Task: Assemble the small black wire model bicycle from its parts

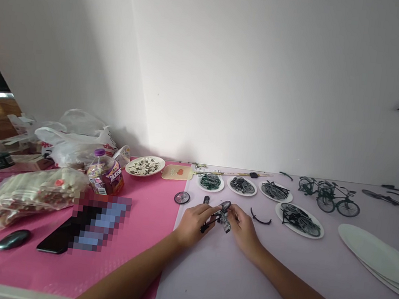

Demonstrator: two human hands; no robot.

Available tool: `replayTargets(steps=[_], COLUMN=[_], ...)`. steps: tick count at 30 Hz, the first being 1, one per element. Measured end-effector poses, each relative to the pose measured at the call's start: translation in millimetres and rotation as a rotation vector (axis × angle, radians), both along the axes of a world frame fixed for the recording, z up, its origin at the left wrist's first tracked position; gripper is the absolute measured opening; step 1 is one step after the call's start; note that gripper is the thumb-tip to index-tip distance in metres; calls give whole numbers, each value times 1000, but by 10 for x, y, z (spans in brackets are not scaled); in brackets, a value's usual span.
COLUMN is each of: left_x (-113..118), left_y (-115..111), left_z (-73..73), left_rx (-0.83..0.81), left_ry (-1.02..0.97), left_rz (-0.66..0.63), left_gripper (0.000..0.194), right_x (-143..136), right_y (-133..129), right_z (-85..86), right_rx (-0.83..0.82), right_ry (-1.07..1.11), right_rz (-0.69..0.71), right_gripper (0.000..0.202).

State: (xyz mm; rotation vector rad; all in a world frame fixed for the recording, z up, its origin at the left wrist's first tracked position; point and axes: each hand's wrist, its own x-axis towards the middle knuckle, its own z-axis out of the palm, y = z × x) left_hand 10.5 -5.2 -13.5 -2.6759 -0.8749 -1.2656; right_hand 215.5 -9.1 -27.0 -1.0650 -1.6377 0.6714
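Between my hands is a partly assembled model bicycle point(225, 217), dark with grey parts and a small wheel at its top. My left hand point(195, 221) is closed on its left side, fingers over the dark frame. On the other side, my right hand point(244, 230) pinches it near the wheel. Fingers cover much of the piece. A loose spoked wheel point(182, 197) lies to the left, beyond my left hand. Right of my right hand rests a curved black part point(260, 217). Plates of dark bicycle parts point(210, 182) stand behind.
Finished model bicycles point(338, 199) stand at the back right, near stacked white plates point(378, 256). On the pink left side are a phone point(57, 238), a mouse point(13, 239), a drink bottle point(104, 173) and a filled plastic bag point(31, 196). The wall bounds the table's back.
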Motion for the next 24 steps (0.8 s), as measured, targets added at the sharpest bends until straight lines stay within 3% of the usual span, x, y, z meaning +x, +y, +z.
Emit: replayTargets(steps=[18, 24], left_x=[37, 30], left_y=[91, 97], left_z=[-4, -28], left_rx=[-54, -38], left_ry=[63, 69], left_rz=[20, 3], left_gripper=[39, 41], right_x=[45, 50], right_y=[32, 22], right_z=[-6, 9], right_rx=[-18, -66], right_ry=[-6, 18], right_rz=[-45, -36], right_gripper=[34, 43])
